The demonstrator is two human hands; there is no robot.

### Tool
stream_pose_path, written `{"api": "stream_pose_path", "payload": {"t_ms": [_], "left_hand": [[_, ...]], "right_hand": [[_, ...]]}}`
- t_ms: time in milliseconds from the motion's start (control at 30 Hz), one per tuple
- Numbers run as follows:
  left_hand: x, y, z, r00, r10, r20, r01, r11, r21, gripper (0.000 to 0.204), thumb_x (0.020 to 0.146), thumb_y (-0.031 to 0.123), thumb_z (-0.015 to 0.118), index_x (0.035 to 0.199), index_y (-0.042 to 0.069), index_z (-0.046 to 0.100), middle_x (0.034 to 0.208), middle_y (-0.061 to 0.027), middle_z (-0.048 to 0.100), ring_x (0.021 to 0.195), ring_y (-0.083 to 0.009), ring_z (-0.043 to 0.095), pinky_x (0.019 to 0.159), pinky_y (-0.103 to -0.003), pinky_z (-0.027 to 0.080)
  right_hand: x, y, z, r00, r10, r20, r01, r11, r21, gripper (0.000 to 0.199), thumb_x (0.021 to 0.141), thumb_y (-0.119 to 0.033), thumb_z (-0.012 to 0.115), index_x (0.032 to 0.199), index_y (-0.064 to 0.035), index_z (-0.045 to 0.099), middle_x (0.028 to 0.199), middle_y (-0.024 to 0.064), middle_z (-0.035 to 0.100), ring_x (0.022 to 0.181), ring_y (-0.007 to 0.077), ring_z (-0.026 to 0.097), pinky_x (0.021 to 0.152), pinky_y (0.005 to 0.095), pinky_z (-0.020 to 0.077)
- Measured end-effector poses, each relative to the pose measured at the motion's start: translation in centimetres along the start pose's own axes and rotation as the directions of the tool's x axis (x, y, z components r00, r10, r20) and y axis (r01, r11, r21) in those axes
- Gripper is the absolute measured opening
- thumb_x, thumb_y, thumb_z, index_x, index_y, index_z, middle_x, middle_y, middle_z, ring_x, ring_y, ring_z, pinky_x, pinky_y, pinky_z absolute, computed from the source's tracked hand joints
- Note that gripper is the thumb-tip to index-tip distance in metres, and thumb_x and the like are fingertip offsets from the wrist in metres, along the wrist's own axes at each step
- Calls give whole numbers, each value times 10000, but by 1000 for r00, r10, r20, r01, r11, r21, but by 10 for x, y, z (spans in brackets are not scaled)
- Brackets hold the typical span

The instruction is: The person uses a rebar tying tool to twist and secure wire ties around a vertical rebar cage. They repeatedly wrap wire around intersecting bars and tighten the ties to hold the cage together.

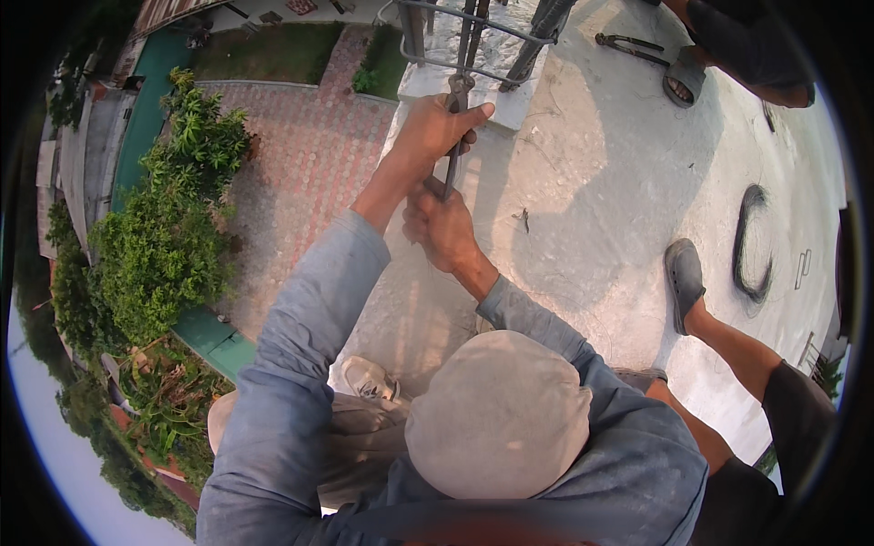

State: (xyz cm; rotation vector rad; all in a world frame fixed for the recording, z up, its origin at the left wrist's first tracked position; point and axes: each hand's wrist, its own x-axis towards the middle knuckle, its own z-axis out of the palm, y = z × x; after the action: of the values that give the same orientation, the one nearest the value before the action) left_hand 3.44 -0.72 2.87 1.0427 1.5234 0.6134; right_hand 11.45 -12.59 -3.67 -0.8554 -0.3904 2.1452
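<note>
A pair of dark metal pincers (452, 170) stands just on the near side of the rebar cage (528, 45), its head up against the cage's bars and its handles running back toward the wearer. The left hand (435, 132) is the one nearer the cage, fingers curled around the handles close to the head, the thumb lying out to the right across them. The right hand (446, 229), farther from the cage, has its fingers closed around the handle ends. Both forearms wear blue-grey sleeves (314, 273). At the cage's foot is a pale concrete floor (564, 227), which spreads out to its right. There, well apart from the cage, lies a second tool (630, 47) of similar make, just beside a foot in a dark sandal (685, 77). Nearer the wearer and farther right of the cage are a dark clog (683, 278) on another foot and a loose coil of thin dark wire (751, 246). Left of the cage, beyond the floor's edge, spread red-and-grey paving (309, 150) and a leafy green tree (159, 255). Well to the near side of the cage are a pale shoe (369, 378) and a beige cap (497, 414).
</note>
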Motion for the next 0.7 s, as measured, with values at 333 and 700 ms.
{"api": "stream_pose_path", "payload": {"t_ms": [333,700], "left_hand": [[24,-41,40,912,365,-190,-299,905,302,503,1032,447,581,863,-24,637,697,-88,606,585,-210,596,566,-364,520],[-3,-6,2,943,-96,318,274,766,-581,360,980,373,726,943,34,610,684,14,532,559,-90,492,537,-276,436]], "right_hand": [[-24,-10,-12,869,-432,-243,99,632,-768,77,1008,-96,601,1030,-26,625,837,62,651,679,140,590,621,376,511],[-20,-16,-6,949,77,306,-194,907,374,193,1024,-201,666,1118,-46,598,710,-25,507,587,122,548,527,259,429]]}}
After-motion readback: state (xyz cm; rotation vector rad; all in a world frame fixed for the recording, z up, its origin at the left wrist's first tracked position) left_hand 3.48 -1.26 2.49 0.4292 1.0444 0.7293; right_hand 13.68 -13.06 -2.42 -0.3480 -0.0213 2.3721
